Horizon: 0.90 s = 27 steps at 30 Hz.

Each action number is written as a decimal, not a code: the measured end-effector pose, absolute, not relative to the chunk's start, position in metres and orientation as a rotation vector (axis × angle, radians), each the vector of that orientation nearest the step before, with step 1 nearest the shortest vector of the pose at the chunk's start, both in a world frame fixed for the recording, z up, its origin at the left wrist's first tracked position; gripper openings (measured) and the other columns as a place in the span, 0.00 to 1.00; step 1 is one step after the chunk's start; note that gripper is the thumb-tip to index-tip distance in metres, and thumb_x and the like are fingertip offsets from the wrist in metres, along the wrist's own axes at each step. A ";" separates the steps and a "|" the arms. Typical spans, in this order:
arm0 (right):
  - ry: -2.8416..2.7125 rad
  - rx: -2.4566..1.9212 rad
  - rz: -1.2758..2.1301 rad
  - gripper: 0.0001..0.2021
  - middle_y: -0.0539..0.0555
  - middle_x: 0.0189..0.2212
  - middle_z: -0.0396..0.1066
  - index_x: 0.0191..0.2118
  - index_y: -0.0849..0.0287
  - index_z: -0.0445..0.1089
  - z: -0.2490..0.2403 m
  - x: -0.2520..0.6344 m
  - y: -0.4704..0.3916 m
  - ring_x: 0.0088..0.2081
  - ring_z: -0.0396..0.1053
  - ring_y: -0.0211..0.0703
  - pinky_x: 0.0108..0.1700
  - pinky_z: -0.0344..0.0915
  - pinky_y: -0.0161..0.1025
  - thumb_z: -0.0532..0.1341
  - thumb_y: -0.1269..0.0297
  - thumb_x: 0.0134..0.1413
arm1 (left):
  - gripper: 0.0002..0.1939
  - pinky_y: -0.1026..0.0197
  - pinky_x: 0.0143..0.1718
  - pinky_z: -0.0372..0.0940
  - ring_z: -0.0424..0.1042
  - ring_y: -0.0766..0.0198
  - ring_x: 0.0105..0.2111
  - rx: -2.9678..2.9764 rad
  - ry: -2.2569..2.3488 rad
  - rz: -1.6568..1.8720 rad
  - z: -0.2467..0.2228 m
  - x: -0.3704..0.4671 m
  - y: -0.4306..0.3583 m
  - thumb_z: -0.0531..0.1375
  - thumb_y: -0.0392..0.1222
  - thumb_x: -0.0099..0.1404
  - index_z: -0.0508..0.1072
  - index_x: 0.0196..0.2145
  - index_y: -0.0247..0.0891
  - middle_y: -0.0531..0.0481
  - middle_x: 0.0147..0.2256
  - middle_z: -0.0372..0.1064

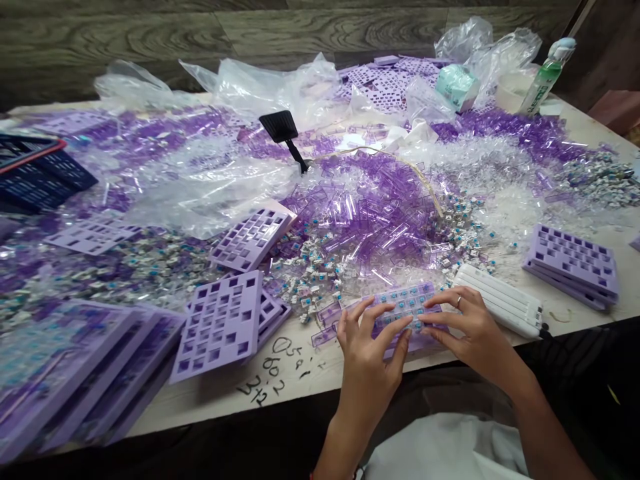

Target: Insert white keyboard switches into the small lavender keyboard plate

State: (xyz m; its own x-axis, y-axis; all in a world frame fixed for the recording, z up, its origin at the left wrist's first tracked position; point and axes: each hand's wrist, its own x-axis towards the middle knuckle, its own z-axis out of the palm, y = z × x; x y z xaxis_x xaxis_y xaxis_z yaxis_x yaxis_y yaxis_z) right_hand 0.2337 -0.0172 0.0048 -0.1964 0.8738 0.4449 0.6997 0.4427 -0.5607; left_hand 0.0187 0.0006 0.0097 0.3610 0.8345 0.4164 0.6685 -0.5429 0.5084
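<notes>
We rest the bent fingers of our left hand (373, 343) and right hand (465, 323) on a purple keyboard case (406, 300) near the table's (325, 367) front edge, but we cannot tell if either grips it. Beside our right hand lies a white ridged block (495, 299); farther out, clear purple plastic pieces (370, 207) make a big heap.

Plastic bags (270, 87) and a bottle (540, 90) around a black stand (279, 125)

Behind the stand, wood-grained panels (125, 40); far left, a dark blue basket (60, 177) with a red edge. Right of the stand, a tan cord (421, 175) in an arc; farther right and back, a teal packet (455, 87), a pale tub (510, 92) and the bottle, green inside. In front of the stand, black handwriting (283, 347) on the table (200, 400); front right, a ridged white strip (495, 300).
</notes>
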 end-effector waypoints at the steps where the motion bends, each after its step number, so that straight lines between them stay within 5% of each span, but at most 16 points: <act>1: -1.963 -1.321 0.300 0.07 0.51 0.46 0.77 0.46 0.47 0.78 0.004 0.234 -0.017 0.48 0.71 0.46 0.57 0.60 0.51 0.66 0.65 0.65 | 0.11 0.35 0.65 0.52 0.61 0.49 0.62 2.388 1.339 0.950 0.009 0.019 0.000 0.61 0.37 0.71 0.79 0.47 0.50 0.46 0.50 0.73; 16: -2.065 -1.329 0.271 0.06 0.53 0.44 0.77 0.42 0.51 0.77 0.010 0.231 -0.015 0.47 0.72 0.46 0.58 0.60 0.54 0.63 0.68 0.66 | 0.15 0.36 0.68 0.47 0.67 0.49 0.60 2.546 1.408 0.898 0.013 0.026 -0.014 0.59 0.37 0.72 0.79 0.52 0.51 0.49 0.52 0.76; 27: -2.197 -1.413 0.099 0.07 0.55 0.41 0.77 0.39 0.56 0.77 0.019 0.220 -0.014 0.46 0.72 0.48 0.60 0.62 0.59 0.65 0.76 0.61 | 0.16 0.37 0.73 0.37 0.73 0.51 0.57 2.896 1.483 0.695 0.007 0.038 -0.032 0.55 0.36 0.73 0.77 0.54 0.37 0.42 0.56 0.75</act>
State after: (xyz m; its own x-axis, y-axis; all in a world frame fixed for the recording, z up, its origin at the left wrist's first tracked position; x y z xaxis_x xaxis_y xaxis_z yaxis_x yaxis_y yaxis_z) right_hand 0.2196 -0.0144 0.0187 -0.3197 0.8658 0.3849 0.8277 0.4529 -0.3313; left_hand 0.0379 -0.0322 0.0073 0.5194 0.7311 0.4424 0.8080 -0.5887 0.0243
